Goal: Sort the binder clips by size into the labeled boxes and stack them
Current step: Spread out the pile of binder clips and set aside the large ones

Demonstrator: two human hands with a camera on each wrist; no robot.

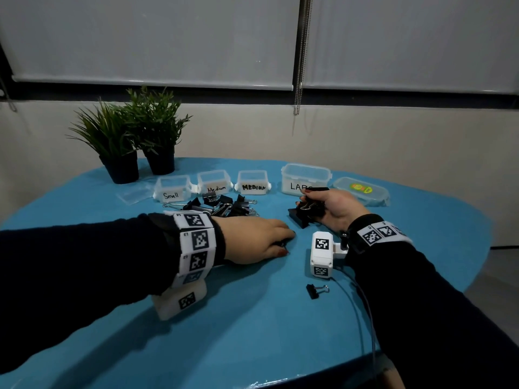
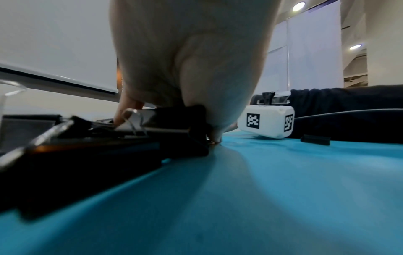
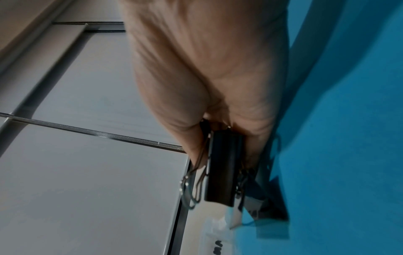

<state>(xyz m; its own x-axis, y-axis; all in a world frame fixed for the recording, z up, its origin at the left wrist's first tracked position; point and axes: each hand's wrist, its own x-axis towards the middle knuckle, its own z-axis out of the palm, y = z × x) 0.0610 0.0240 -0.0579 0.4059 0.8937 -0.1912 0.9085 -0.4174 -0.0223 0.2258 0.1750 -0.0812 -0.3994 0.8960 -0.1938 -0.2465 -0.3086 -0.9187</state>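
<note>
Black binder clips (image 1: 222,206) heaped before boxes | open clear boxes: Small (image 1: 171,189), Medium (image 1: 214,183), Medium (image 1: 252,183), Large (image 1: 304,178) | big clips (image 1: 310,207) in hand | lone clip (image 1: 316,290) nearer.

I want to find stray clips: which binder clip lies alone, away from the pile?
The small binder clip near the table's front edge, beside the right sleeve. The others lie in the pile before the boxes.
</note>
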